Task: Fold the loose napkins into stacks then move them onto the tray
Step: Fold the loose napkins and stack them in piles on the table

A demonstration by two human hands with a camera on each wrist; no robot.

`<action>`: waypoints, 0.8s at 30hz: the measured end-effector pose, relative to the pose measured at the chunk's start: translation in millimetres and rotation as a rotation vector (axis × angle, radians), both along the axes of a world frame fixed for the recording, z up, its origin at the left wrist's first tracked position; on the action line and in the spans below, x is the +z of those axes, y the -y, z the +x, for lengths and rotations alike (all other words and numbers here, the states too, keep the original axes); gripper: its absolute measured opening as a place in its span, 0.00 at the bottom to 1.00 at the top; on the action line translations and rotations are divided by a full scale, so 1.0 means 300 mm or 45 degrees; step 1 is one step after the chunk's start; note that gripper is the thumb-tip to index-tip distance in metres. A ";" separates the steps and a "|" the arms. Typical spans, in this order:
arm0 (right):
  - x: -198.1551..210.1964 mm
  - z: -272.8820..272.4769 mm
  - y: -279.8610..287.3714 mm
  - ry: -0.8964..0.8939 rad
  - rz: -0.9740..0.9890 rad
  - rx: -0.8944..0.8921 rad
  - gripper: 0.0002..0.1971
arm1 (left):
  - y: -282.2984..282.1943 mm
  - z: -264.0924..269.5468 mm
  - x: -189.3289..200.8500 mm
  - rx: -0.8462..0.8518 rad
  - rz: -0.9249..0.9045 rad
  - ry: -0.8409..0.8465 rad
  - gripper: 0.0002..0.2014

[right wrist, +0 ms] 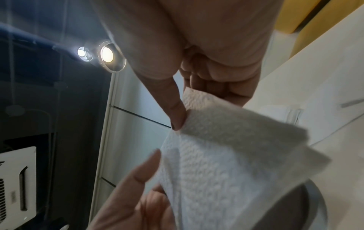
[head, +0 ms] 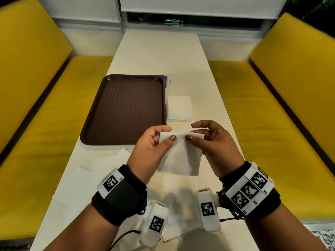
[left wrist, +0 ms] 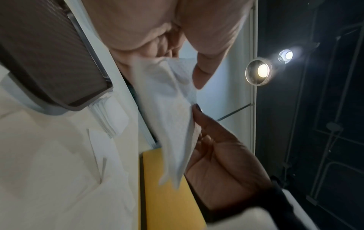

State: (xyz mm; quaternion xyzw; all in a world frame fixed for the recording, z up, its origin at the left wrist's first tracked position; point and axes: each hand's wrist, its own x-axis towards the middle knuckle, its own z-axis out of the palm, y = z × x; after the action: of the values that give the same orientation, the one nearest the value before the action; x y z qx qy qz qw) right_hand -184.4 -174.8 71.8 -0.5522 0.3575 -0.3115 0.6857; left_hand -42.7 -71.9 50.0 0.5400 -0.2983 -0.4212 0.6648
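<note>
White table (head: 157, 57) between yellow booth seats (head: 272, 98)

Two ceiling lamps (left wrist: 263, 72) flare with glare in both dim, blurred wrist views, while the head view is evenly lit, its edges bowed.

Diner booth: yellow benches (head: 45, 98), serving tray (head: 125, 109).

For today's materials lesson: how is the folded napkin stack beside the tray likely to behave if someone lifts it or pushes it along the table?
The folded napkin stack is thin white paper, so probably very light. Its layered edges look loose, so a push may fan or skew the sheets. Lifted by one edge it would likely droop, as the held napkin hangs.
</note>
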 end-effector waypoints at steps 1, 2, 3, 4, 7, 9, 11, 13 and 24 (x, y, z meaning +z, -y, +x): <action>0.000 0.001 -0.004 -0.009 -0.014 0.013 0.16 | 0.003 0.005 0.009 0.014 -0.012 -0.027 0.14; 0.001 0.002 -0.007 -0.022 -0.031 0.025 0.15 | 0.006 0.010 0.015 0.025 -0.013 -0.018 0.13; 0.002 0.004 -0.009 -0.036 -0.049 0.034 0.14 | 0.010 0.013 0.017 0.031 -0.005 0.018 0.11; 0.002 0.004 -0.011 -0.047 -0.066 0.042 0.13 | 0.011 0.016 0.017 0.036 0.006 0.053 0.09; 0.004 0.007 -0.012 -0.085 -0.125 0.055 0.13 | 0.008 0.015 0.019 0.054 0.016 0.128 0.08; 0.005 0.008 -0.015 -0.091 -0.160 0.055 0.13 | 0.003 0.013 0.016 0.054 0.010 0.168 0.08; 0.004 0.008 -0.019 -0.076 -0.186 0.052 0.12 | 0.000 0.011 0.011 0.055 -0.002 0.183 0.08; 0.002 0.006 -0.022 -0.064 -0.226 0.050 0.11 | 0.002 0.008 0.008 0.052 -0.011 0.166 0.08; -0.009 -0.017 -0.014 -0.074 -0.278 0.086 0.08 | 0.016 0.009 0.016 -0.085 0.027 0.172 0.00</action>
State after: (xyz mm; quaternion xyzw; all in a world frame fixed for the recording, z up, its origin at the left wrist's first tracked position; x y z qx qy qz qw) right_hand -189.5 -170.5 69.2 -0.6442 0.3224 -0.3091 0.6209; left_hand -40.0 -76.6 54.7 0.5640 -0.3557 -0.4088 0.6231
